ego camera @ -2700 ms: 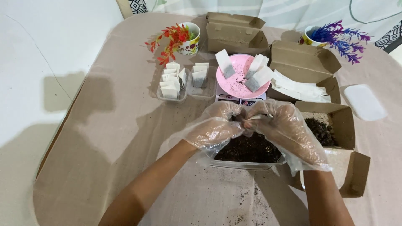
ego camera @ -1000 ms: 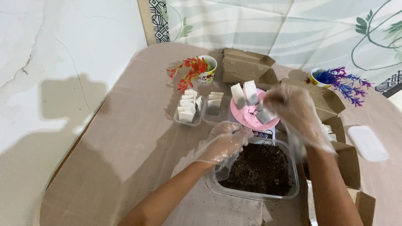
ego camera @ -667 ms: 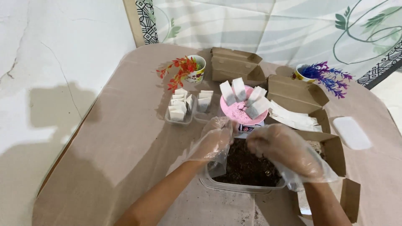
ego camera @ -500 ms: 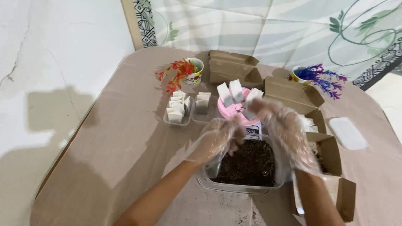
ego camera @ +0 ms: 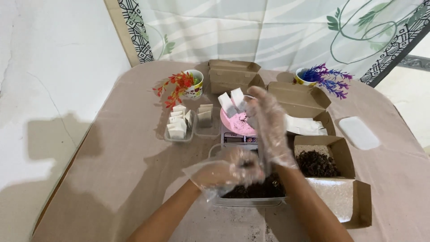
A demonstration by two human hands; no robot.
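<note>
My left hand (ego camera: 226, 172), in a thin clear glove, is curled over a clear container of dark soil (ego camera: 253, 193), with a dark pinch of soil at its fingertips. My right hand (ego camera: 270, 130), gloved too, is raised edge-on with fingers stretched out, right of a pink bowl (ego camera: 237, 124) on a small scale (ego camera: 238, 140). It seems to hold nothing. White sachets (ego camera: 227, 104) stand in the bowl, which has dark crumbs in it.
An open cardboard box with dark material (ego camera: 319, 162) lies right of the container. Two small clear trays of white sachets (ego camera: 179, 126) sit to the left. Behind are more cardboard boxes (ego camera: 233, 74), cups with a red plant (ego camera: 186, 85) and a purple plant (ego camera: 324, 75), and a white lid (ego camera: 358, 132).
My right hand has lifted out of the soil container and now stands upright beside the pink bowl. The left hand stays curled over the soil. The camera has tilted slightly.
</note>
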